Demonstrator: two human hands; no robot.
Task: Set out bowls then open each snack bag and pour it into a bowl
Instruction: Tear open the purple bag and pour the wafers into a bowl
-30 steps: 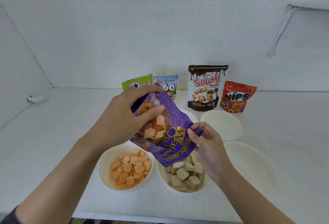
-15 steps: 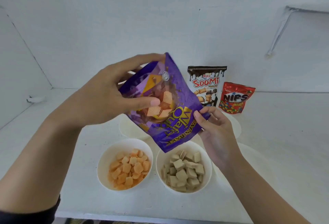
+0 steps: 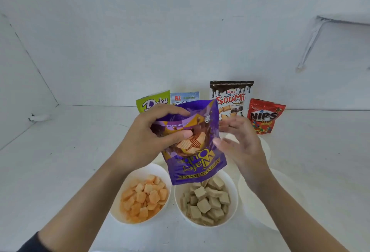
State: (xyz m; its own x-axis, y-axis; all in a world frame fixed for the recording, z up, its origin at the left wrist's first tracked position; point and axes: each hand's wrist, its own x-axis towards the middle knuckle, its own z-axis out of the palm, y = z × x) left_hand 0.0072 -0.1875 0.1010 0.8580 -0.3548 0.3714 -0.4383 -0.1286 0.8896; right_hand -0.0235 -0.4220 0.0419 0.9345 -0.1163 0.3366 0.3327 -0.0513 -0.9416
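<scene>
Head camera view: the left hand (image 3: 148, 141) grips the purple bag (image 3: 198, 163) by its upper half. The thumb is pressed across the front and the fingers are curled over the top edge. The print on the bag reads upside down, so it hangs base-up with its long axis close to upright, leaning a little to the right. Its lower end points straight down from the grip and sits just above the bowl of pale wafer cubes (image 3: 235, 197).

The right hand (image 3: 240, 147) holds nothing. Its fingers are spread and blurred just beside the bag's right edge, and I cannot tell whether they touch it. The mouth of the bag cannot be seen from here.

The bag looks flat, so it is probably near empty. Any last shake needs that lower end kept over the wafer bowl and not over the bowl of orange snacks (image 3: 140, 171) just to its left. The free right hand is nearer the hanging end.

Further out, an empty bowl (image 3: 260, 201) waits on the right. Against the wall stand four more bags — green (image 3: 152, 101), blue (image 3: 184, 97), brown (image 3: 232, 97) and red (image 3: 264, 115).
</scene>
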